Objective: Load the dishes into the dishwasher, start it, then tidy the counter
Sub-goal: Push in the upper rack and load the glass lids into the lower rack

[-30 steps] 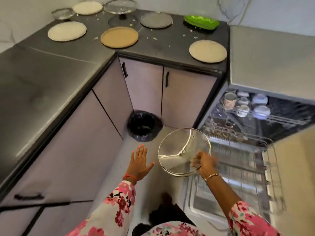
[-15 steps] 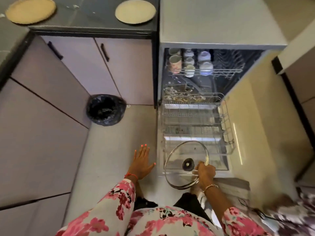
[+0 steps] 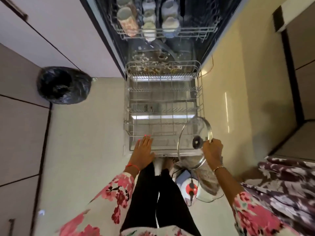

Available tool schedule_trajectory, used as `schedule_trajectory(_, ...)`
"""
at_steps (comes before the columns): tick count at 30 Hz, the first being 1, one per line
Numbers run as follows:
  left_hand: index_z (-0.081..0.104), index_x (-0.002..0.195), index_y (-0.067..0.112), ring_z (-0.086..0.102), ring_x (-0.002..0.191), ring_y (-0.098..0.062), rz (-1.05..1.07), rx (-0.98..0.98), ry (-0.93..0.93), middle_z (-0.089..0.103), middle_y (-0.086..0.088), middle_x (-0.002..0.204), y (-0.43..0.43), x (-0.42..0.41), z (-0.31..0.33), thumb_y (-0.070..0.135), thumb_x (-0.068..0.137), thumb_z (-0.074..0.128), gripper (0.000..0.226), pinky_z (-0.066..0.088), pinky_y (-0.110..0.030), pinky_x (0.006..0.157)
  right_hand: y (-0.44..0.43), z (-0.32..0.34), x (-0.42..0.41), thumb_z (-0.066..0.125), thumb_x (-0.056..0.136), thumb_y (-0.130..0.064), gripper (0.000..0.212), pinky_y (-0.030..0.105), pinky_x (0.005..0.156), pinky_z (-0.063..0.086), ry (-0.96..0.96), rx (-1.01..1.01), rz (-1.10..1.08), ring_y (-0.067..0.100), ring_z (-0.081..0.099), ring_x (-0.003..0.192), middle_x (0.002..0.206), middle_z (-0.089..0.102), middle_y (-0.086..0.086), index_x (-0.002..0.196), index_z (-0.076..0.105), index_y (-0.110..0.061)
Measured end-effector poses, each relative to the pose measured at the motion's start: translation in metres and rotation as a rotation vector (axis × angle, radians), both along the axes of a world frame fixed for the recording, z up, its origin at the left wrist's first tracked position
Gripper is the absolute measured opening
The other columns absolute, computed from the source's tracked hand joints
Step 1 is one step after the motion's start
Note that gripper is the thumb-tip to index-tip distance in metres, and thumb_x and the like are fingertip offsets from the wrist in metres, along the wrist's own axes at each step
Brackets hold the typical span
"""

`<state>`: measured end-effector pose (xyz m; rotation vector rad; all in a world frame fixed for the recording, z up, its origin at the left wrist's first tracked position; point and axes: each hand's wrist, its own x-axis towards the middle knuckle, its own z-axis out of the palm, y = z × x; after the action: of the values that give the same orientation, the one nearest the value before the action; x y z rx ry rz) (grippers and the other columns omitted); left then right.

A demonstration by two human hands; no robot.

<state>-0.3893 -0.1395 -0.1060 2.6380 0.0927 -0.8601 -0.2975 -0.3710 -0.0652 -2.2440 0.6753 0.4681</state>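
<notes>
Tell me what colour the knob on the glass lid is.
Black knob on the clear glass lid, seen in the head view.

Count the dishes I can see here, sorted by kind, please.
cups in the upper rack: 7
glass lid, held in the right hand: 1
Total: 8

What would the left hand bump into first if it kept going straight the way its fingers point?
Probably the pulled-out lower rack: the left hand points into it, fingertips at its front edge. Height is hard to judge, so it might pass just above the wires.
</notes>
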Motion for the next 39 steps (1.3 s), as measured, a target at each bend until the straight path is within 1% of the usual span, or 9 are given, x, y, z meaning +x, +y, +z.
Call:
schedule_trajectory(5,0.011,0.148,0.007,0.002,0.146,-0.022,-0.055,0.022,0.056,0.006,-0.008,0.158,-0.014,0.042,-0.048,0.022,0.098,0.040,0.060,0.001,-0.037,0.118,-0.016,-0.049,0.062,0.049,0.088,-0.008,0.024,0.036,0.055,0.040,-0.088,-0.081,0.107,0.032,0.057,0.067,0.070,0.060,0.020,0.070,0.057,0.005)
schedule_trajectory(8,0.007,0.149,0.007,0.002,0.146,-0.021,-0.124,0.084,0.095,0.004,-0.008,0.158,-0.022,0.064,-0.084,0.022,0.100,0.034,0.058,0.001,-0.036,0.117,-0.017,-0.072,0.096,0.053,0.093,-0.019,0.029,0.025,0.046,0.026,-0.137,-0.110,0.192,0.024,0.048,0.061,0.067,0.054,0.013,0.070,0.056,-0.001)
schedule_trajectory(11,0.005,0.149,0.008,0.002,0.146,-0.022,-0.174,0.100,0.140,0.003,-0.008,0.158,-0.034,0.079,-0.117,0.016,0.101,0.032,0.056,0.003,-0.038,0.118,-0.017,-0.099,0.120,0.052,0.094,-0.027,0.037,0.031,0.052,0.031,-0.149,-0.144,0.246,0.025,0.048,0.064,0.069,0.052,0.014,0.075,0.057,0.005)
schedule_trajectory(14,0.004,0.149,0.007,0.003,0.146,-0.023,-0.225,0.113,0.157,0.003,-0.009,0.158,-0.044,0.089,-0.147,0.003,0.097,0.037,0.061,0.004,-0.037,0.117,-0.018,-0.130,0.138,0.052,0.093,-0.030,0.041,0.035,0.057,0.037,-0.143,-0.157,0.270,0.034,0.054,0.069,0.078,0.061,0.025,0.081,0.059,0.009)
schedule_trajectory(17,0.004,0.148,0.005,0.005,0.146,-0.023,-0.257,0.114,0.167,0.004,-0.011,0.158,-0.049,0.095,-0.170,-0.006,0.094,0.034,0.063,0.005,-0.036,0.118,-0.015,-0.148,0.151,0.052,0.094,-0.029,0.040,0.032,0.057,0.036,-0.128,-0.165,0.298,0.028,0.049,0.065,0.080,0.062,0.027,0.082,0.059,0.009)
schedule_trajectory(23,0.013,0.147,0.003,0.022,0.141,-0.025,-0.268,0.139,0.162,0.021,-0.013,0.153,-0.048,0.104,-0.191,-0.009,0.092,0.033,0.060,0.014,-0.035,0.117,-0.007,-0.161,0.161,0.047,0.096,-0.019,0.031,0.031,0.062,0.038,-0.088,-0.181,0.382,0.027,0.048,0.070,0.086,0.060,0.024,0.089,0.059,0.009)
schedule_trajectory(28,0.025,0.144,0.005,0.046,0.123,-0.028,-0.209,0.104,0.151,0.046,-0.013,0.134,-0.046,0.107,-0.198,-0.011,0.089,0.037,0.058,0.034,-0.034,0.104,0.004,-0.174,0.162,0.049,0.095,-0.015,0.027,0.033,0.067,0.045,-0.074,-0.224,0.388,0.034,0.060,0.085,0.093,0.061,0.024,0.098,0.059,0.010)
schedule_trajectory(34,0.043,0.133,0.007,0.051,0.114,-0.025,-0.193,0.058,0.145,0.055,-0.011,0.122,-0.042,0.108,-0.209,-0.011,0.088,0.040,0.049,0.043,-0.033,0.096,0.024,-0.195,0.167,0.052,0.093,-0.017,0.026,0.042,0.072,0.055,-0.079,-0.208,0.436,0.035,0.064,0.079,0.089,0.065,0.023,0.096,0.061,0.007)
schedule_trajectory(39,0.043,0.134,0.006,0.051,0.116,-0.025,-0.177,0.021,0.098,0.054,-0.012,0.125,-0.039,0.104,-0.212,-0.010,0.089,0.038,0.048,0.042,-0.033,0.099,0.033,-0.218,0.157,0.060,0.088,-0.011,0.019,0.040,0.070,0.055,-0.019,-0.104,0.464,0.033,0.064,0.077,0.087,0.065,0.022,0.097,0.060,0.006)
